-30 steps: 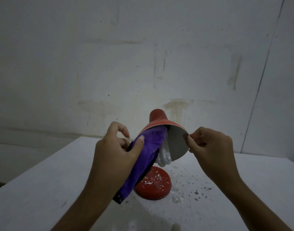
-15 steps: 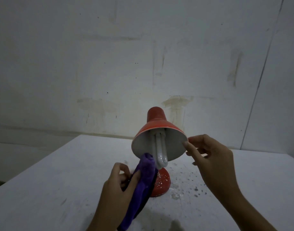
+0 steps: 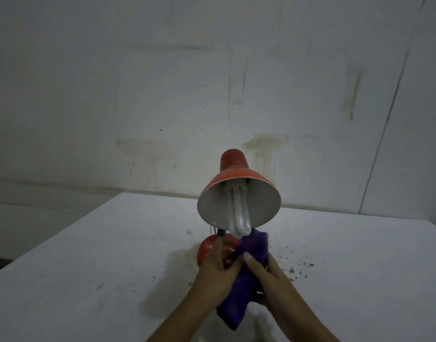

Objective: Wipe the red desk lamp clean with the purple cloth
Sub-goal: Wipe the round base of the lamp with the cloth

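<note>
The red desk lamp point(image 3: 236, 178) stands on the white table point(image 3: 113, 255), its shade tilted toward me with a white tube bulb point(image 3: 240, 215) showing inside. Its round red base point(image 3: 208, 250) sits low behind my hands. The purple cloth point(image 3: 251, 255) is bunched in front of the base and hangs down toward me. My left hand point(image 3: 218, 270) lies against the base and grips the cloth's left side. My right hand point(image 3: 269, 275) holds the cloth from the right, thumb laid across its top.
Dark specks and dust point(image 3: 301, 265) lie scattered on the table to the right of the lamp base. A stained pale wall point(image 3: 162, 95) rises behind the table's far edge. The table's left edge runs diagonally at the lower left.
My right hand has let go of the shade's rim and come down onto the cloth. Both hands and the cloth now sit at the lamp base, lower than before.
</note>
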